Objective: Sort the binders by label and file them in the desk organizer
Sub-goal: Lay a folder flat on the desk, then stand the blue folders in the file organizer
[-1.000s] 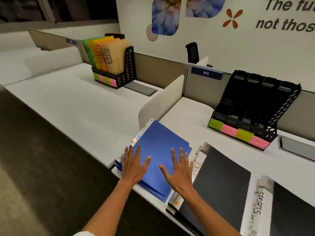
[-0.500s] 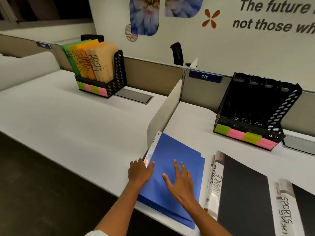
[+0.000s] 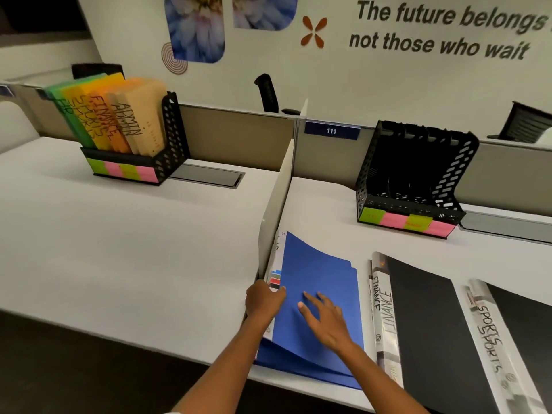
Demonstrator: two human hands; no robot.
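A blue folder [image 3: 319, 282] lies on top of a binder with a white spine at the desk's front edge, against the low divider. My left hand [image 3: 263, 300] curls round the folder's left edge. My right hand [image 3: 327, 319] rests on the blue cover with its fingers spread. To the right lie a black binder labelled FINANCE [image 3: 418, 318] and another labelled SPORTS [image 3: 490, 336]. An empty black desk organizer [image 3: 409, 186] with green and pink sticky notes on its front stands at the back of this desk.
A white divider panel [image 3: 277, 204] separates this desk from the left desk. There, a second organizer [image 3: 167, 144] holds coloured folders marked ADMIN, FINANCE, SPORTS. Grey cable hatches [image 3: 206, 177] sit behind both organizers. Partition walls run along the back.
My left hand has gone from lying flat on the blue cover to curling round its left edge. The folder's left side has lifted slightly. The camera view has shifted right and closer.
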